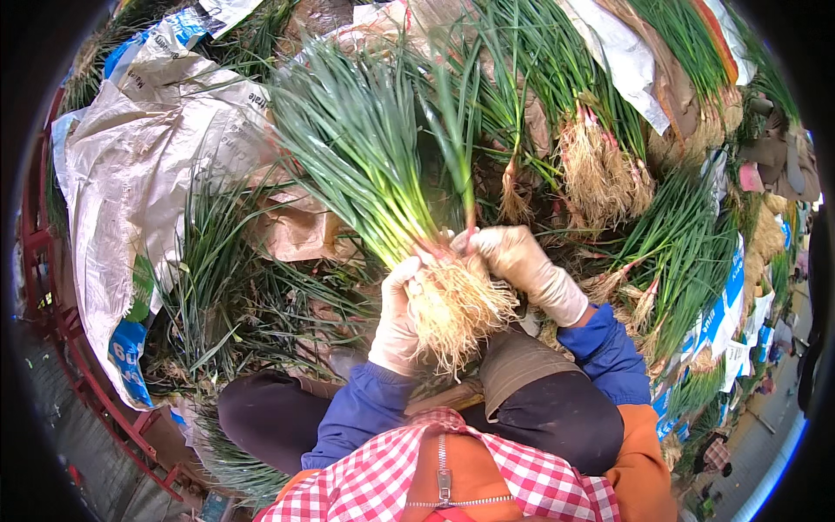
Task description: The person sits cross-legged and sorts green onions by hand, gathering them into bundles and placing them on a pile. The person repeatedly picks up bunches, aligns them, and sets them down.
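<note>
In my gloved left hand (396,320) is a thick bunch of green onions (391,196), its pale fibrous roots (456,310) hanging towards my lap and its leaves fanning away from me. My right hand (528,267), gloved too, pinches a single green onion stalk (467,189) by its reddish base, close against the bunch's right side. That stalk's leaves stand upright and look blurred. The bunch hides most of my left fingers.
A rooted bundle of green onions (597,156) lies ahead to the right, and more stalks (672,261) lie right. Loose leaves (209,287) and a white woven sack (156,137) are on the left, by red metal railing (85,385). People sit at far right.
</note>
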The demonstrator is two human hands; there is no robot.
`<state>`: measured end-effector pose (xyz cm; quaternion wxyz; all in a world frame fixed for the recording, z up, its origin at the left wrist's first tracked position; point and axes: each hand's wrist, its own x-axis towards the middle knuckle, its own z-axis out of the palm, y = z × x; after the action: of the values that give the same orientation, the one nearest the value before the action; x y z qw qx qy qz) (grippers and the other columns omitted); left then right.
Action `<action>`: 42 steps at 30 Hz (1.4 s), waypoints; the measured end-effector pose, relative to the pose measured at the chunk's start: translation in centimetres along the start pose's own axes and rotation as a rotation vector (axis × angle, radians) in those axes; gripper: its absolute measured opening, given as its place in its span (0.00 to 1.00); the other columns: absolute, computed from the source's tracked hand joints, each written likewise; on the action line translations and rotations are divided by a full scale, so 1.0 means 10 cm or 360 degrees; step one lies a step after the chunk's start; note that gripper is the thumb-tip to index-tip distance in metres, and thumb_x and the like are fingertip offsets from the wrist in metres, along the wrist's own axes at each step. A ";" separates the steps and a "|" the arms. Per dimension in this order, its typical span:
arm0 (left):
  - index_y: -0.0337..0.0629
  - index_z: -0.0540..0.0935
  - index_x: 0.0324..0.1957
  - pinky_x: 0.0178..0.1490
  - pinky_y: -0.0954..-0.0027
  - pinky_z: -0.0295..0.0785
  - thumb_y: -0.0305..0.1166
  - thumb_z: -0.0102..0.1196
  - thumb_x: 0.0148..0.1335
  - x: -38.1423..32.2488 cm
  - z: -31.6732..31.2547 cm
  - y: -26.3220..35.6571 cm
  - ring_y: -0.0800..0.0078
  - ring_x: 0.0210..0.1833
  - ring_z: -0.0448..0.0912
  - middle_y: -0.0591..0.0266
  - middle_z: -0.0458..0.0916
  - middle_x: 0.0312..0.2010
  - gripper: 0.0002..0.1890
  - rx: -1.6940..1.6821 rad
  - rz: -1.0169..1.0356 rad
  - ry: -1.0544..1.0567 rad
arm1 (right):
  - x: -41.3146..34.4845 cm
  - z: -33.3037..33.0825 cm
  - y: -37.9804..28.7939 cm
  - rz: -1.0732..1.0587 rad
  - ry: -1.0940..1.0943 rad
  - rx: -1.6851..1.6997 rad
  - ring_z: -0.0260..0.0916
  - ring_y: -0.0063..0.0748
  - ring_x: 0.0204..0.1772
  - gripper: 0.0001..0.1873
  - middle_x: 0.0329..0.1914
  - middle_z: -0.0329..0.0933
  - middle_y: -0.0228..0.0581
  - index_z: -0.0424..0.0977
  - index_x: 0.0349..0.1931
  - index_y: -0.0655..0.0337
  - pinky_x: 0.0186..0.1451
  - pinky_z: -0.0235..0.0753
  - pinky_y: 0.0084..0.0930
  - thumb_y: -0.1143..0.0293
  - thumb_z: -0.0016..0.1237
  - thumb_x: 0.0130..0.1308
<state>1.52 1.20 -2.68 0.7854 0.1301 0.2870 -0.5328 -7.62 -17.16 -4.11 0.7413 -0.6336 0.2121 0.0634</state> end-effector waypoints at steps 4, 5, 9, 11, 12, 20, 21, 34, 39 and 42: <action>0.32 0.71 0.62 0.66 0.51 0.71 0.34 0.57 0.57 0.12 -0.10 -0.03 0.51 0.60 0.76 0.39 0.75 0.59 0.31 0.0116 -0.0132 -0.0085 | 0.09 -0.35 0.34 -0.0567 0.0270 -0.1868 0.79 0.34 0.32 0.09 0.31 0.80 0.38 0.78 0.38 0.54 0.33 0.77 0.35 0.61 0.48 0.71; 0.32 0.71 0.61 0.65 0.51 0.71 0.35 0.57 0.58 0.14 -0.09 -0.09 0.51 0.59 0.77 0.40 0.76 0.58 0.29 0.0174 -0.0109 -0.0086 | 0.10 -0.52 0.48 -0.0500 0.0527 -0.2091 0.78 0.36 0.30 0.09 0.29 0.79 0.38 0.76 0.36 0.53 0.32 0.76 0.39 0.60 0.47 0.71; 0.31 0.74 0.58 0.58 0.56 0.78 0.33 0.56 0.59 0.16 -0.25 -0.15 0.54 0.51 0.82 0.42 0.81 0.51 0.25 0.0300 -0.0162 0.0082 | 0.52 -0.01 -0.12 0.0112 0.0318 -0.2049 0.82 0.44 0.33 0.19 0.28 0.81 0.47 0.78 0.33 0.61 0.37 0.79 0.39 0.52 0.47 0.67; 0.29 0.78 0.49 0.44 0.71 0.83 0.27 0.55 0.60 0.38 -0.87 -0.10 0.63 0.39 0.85 0.48 0.84 0.43 0.16 0.0302 -0.0267 0.0124 | 0.77 -0.01 0.15 0.0277 0.0081 -0.2304 0.80 0.53 0.31 0.21 0.24 0.79 0.47 0.76 0.36 0.59 0.34 0.78 0.43 0.48 0.46 0.67; 0.30 0.79 0.47 0.46 0.67 0.82 0.28 0.58 0.59 0.37 -0.86 -0.08 0.64 0.40 0.84 0.51 0.84 0.41 0.16 0.0349 -0.0275 0.0084 | 0.79 0.03 0.24 0.0307 0.0118 -0.2278 0.81 0.52 0.32 0.19 0.25 0.80 0.46 0.78 0.36 0.59 0.36 0.79 0.43 0.51 0.45 0.67; 0.36 0.79 0.47 0.53 0.58 0.79 0.36 0.57 0.59 -0.02 -0.13 -0.16 0.58 0.49 0.81 0.51 0.83 0.45 0.17 0.0152 -0.0079 0.0189 | 0.56 -0.41 0.94 -0.0441 0.0473 0.0076 0.65 0.17 0.17 0.12 0.28 0.75 0.28 0.76 0.38 0.58 0.18 0.64 0.18 0.66 0.39 0.76; 0.36 0.79 0.47 0.53 0.58 0.79 0.36 0.56 0.59 -0.06 -0.06 -0.16 0.58 0.48 0.82 0.51 0.83 0.44 0.17 0.0144 -0.0088 0.0178 | 0.53 -0.47 0.81 -0.0415 0.0562 0.0145 0.67 0.16 0.19 0.11 0.29 0.76 0.28 0.76 0.41 0.61 0.21 0.66 0.17 0.66 0.40 0.76; 0.29 0.78 0.49 0.56 0.59 0.76 0.34 0.56 0.58 -0.14 0.00 -0.05 0.56 0.48 0.81 0.47 0.83 0.47 0.20 0.0209 0.0115 0.0105 | 0.63 0.09 0.80 -0.0376 0.0315 -0.0822 0.75 0.35 0.24 0.14 0.20 0.78 0.39 0.76 0.29 0.60 0.29 0.73 0.32 0.63 0.42 0.70; 0.48 0.77 0.57 0.55 0.58 0.75 0.43 0.59 0.56 -0.29 0.16 0.10 0.58 0.50 0.77 0.56 0.75 0.51 0.26 0.0074 0.0074 -0.0451 | 0.26 -0.24 0.94 0.0268 -0.0138 -0.1290 0.77 0.47 0.36 0.14 0.34 0.81 0.48 0.77 0.40 0.64 0.41 0.76 0.39 0.61 0.50 0.66; 0.44 0.71 0.63 0.49 0.63 0.76 0.44 0.55 0.61 -0.29 0.28 0.08 0.64 0.46 0.77 0.55 0.76 0.53 0.29 0.0289 0.0292 -0.0024 | 0.12 -0.15 0.77 0.0105 -0.0698 -0.1703 0.79 0.47 0.41 0.17 0.36 0.81 0.49 0.77 0.44 0.60 0.43 0.77 0.40 0.56 0.53 0.63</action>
<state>2.32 2.27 1.21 0.8179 0.2222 0.2185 -0.4836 -9.66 -17.37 -11.73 0.3422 -0.8853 0.0117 0.3146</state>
